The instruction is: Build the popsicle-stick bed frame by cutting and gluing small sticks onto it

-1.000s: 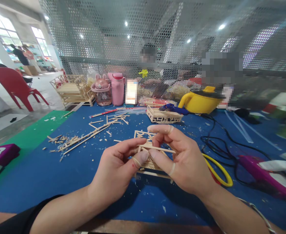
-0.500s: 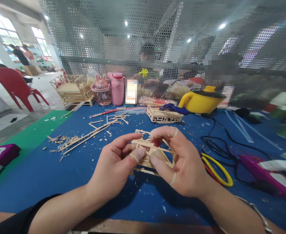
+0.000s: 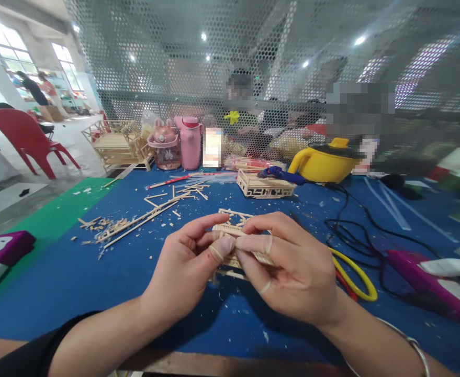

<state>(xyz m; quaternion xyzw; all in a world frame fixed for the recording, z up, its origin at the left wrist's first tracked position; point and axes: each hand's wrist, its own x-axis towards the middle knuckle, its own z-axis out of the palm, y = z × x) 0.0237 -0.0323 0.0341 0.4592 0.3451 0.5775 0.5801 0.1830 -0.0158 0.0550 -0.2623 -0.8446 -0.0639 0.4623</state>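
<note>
The slatted wooden model (image 3: 228, 229), just below frame centre, looks light, stiff and fragile, best held by its outer rails (image 3: 232, 274). Over it, left hand (image 3: 184, 264) and right hand (image 3: 298, 269) have fingertips close together; whatever they pinch is hidden.

I'm getting strong daylight from the windows (image 3: 4, 43) at far left, nearly blown out, and small lamps (image 3: 360, 40) glaring across the perforated screen (image 3: 190, 78). Soft shadows pool on the surface (image 3: 135, 267) beneath the hands (image 3: 298, 269). On my feed, the right edge smears and stretches; pixel blocks hide patches.
</note>
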